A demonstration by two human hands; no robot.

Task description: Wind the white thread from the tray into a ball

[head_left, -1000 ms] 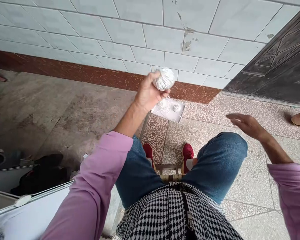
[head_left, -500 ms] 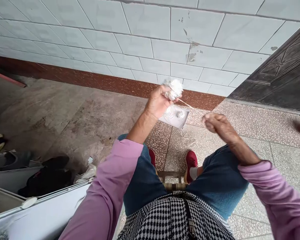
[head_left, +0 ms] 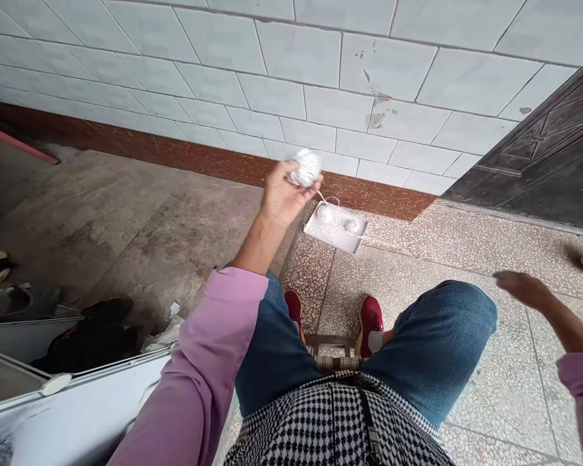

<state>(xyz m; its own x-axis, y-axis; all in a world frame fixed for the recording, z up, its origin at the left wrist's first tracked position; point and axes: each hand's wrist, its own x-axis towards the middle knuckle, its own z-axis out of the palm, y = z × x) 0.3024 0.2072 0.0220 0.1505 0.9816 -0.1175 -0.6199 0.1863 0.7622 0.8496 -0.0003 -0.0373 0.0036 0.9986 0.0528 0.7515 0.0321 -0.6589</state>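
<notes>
A ball of white yarn [head_left: 305, 167] is held up in my left hand [head_left: 282, 197], the fingers curled round its lower side. A strand drops from it to a shallow white tray [head_left: 337, 246] on the floor. Inside the tray lie a larger yarn ball [head_left: 326, 215] and a smaller one [head_left: 352, 226], with loose strands between them. Far out to the right, past my knee, is my right hand [head_left: 521, 288], its fingers together and smeared by motion. Whatever it holds is too blurred to make out. A short piece of yarn shows at the tray's right edge.
A tiled wall [head_left: 315, 58] with a brown base strip rises in front, and a dark door [head_left: 554, 142] stands at the right. My red shoes [head_left: 370, 323] are on the speckled floor. A white cabinet [head_left: 92, 408] with dark items is at the lower left.
My right hand has swung far right, away from the ball. My left hand with the yarn ball has shifted slightly left. The loose strand on the floor below the tray no longer shows there.
</notes>
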